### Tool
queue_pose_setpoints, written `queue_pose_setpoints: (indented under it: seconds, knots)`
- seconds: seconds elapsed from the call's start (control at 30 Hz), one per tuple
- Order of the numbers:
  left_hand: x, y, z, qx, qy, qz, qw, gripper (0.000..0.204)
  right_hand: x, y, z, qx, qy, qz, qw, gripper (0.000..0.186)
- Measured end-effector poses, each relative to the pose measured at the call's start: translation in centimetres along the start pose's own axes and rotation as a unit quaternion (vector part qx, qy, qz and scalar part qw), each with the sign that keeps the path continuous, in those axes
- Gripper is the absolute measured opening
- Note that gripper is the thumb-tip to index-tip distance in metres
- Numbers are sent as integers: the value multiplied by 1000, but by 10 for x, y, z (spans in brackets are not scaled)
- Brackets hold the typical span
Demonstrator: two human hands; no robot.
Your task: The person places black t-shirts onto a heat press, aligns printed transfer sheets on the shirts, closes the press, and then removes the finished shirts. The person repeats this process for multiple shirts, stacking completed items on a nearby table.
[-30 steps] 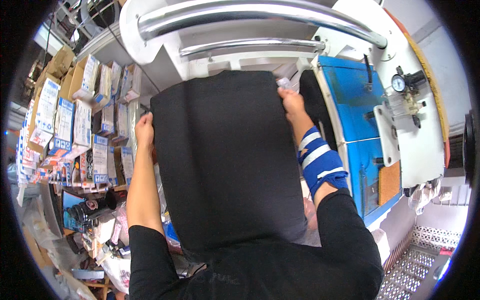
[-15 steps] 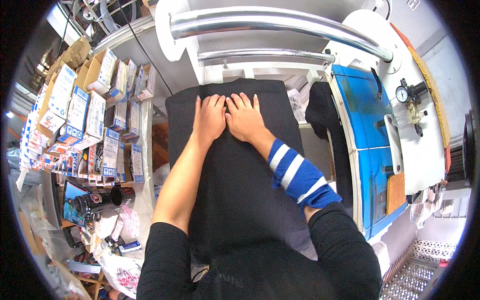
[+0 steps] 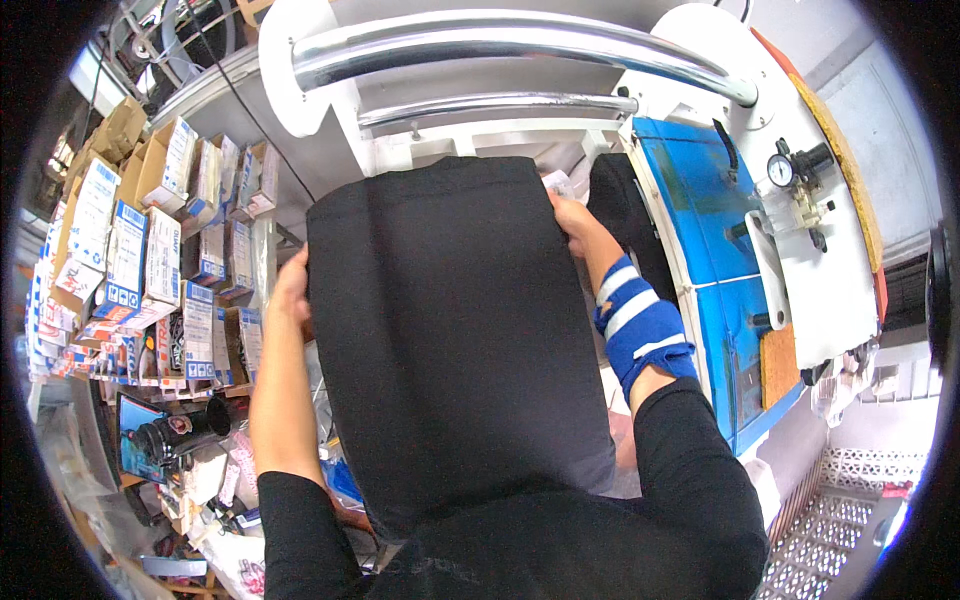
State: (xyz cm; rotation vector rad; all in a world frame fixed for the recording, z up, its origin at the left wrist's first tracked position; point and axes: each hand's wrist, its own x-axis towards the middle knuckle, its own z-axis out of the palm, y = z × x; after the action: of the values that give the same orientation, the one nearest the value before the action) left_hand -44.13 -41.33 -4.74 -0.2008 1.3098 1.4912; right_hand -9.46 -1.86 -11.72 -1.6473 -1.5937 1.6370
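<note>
A black cloth lies spread flat over a board-shaped support in front of me, its far edge slightly creased. At the left edge of the cloth is my left hand, closed along the side with its fingertips partly hidden. My right hand grips the opposite edge near the far corner, its fingers mostly out of sight round the side. A blue and white striped band covers my right forearm.
A white press machine with a chrome bar stands beyond the cloth. To its right are a blue panel and a pressure gauge. Open cardboard boxes are stacked at left, above a cluttered table. A perforated crate stands lower right.
My hands have moved apart from the middle of the cloth's far part to its left and right edges. The view has shifted slightly, and the cloth's fold lines look different.
</note>
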Motion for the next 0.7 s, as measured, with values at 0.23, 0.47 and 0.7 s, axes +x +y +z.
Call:
queue_pose_setpoints:
  seconds: [0.23,0.47,0.7]
  knots:
    - [42,-38,-74,212,254,332,883,34,-53,-15,27,-12,77,-163,984,42]
    - [13,-21,-65,263,282,339,858,33,-53,-20,28,-39,112,-208,971,37]
    - [-113,-87,-76,231,221,267,909,50,-141,33,-5,-146,44,-156,976,50]
